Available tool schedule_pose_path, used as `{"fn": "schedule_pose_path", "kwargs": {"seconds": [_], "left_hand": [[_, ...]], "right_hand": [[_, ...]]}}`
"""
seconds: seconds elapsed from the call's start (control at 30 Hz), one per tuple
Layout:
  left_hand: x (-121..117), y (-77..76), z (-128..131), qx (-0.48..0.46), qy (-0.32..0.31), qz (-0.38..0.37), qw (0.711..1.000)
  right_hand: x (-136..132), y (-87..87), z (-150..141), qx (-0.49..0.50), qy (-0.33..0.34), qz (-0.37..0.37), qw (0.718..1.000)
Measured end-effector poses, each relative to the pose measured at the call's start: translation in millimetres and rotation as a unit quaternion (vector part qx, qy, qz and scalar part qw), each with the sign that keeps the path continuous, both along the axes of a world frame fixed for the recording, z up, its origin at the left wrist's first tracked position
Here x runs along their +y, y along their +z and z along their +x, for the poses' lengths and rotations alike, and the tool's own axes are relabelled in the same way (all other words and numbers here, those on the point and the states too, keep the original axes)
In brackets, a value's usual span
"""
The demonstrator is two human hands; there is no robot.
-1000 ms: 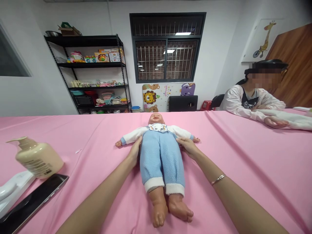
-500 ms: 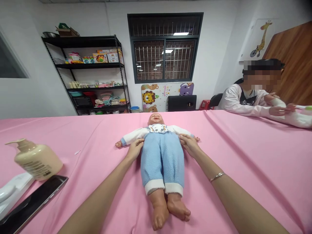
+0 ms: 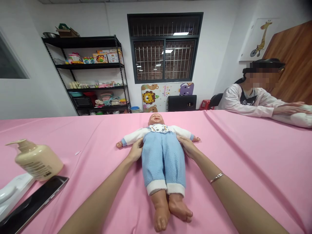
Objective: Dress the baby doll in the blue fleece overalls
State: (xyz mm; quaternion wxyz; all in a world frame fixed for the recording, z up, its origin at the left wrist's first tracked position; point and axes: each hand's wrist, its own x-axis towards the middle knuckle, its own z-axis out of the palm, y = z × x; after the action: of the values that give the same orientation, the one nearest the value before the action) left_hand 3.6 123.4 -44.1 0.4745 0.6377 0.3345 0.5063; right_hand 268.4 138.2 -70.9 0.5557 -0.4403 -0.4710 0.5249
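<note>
A baby doll (image 3: 163,156) lies on its back on the pink-covered table, head away from me and bare feet toward me. It wears fluffy blue trousers with white cuffs and a white top with an animal face on the chest. Its arms are spread out to both sides. My left hand (image 3: 136,150) grips the doll's waist on the left, its fingertips partly hidden by the clothing. On the opposite side my right hand (image 3: 188,147) holds the waist in the same way, fingers tucked against the blue cloth. A silver bracelet (image 3: 216,177) circles my right wrist.
At the left stand a beige pump bottle (image 3: 39,161), a black phone (image 3: 34,203) and a white object (image 3: 14,191). Another person (image 3: 246,97) sits at the far right, hands on a white doll-like form. Behind the table are black shelves (image 3: 87,65).
My hands have closed in on the doll's waist, with the fingers slipping farther out of sight. The doll's legs have shifted slightly right and toward me. The other person's hands have moved right.
</note>
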Motion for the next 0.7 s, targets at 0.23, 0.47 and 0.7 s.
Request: {"fn": "schedule_pose_path", "kwargs": {"seconds": [0.23, 0.47, 0.7], "left_hand": [[-7, 9.4, -3, 0.091, 0.000, -0.007, 0.996], [1, 3.0, -9, 0.102, 0.154, 0.014, 0.983], [15, -12.6, -19, 0.048, 0.229, 0.018, 0.972]], "right_hand": [[-10, 12.8, 7, -0.024, 0.080, -0.029, 0.996], [-13, 21.1, 9, -0.012, -0.035, 0.004, 0.999], [-4, 6.5, 15, 0.095, -0.144, -0.058, 0.983]]}}
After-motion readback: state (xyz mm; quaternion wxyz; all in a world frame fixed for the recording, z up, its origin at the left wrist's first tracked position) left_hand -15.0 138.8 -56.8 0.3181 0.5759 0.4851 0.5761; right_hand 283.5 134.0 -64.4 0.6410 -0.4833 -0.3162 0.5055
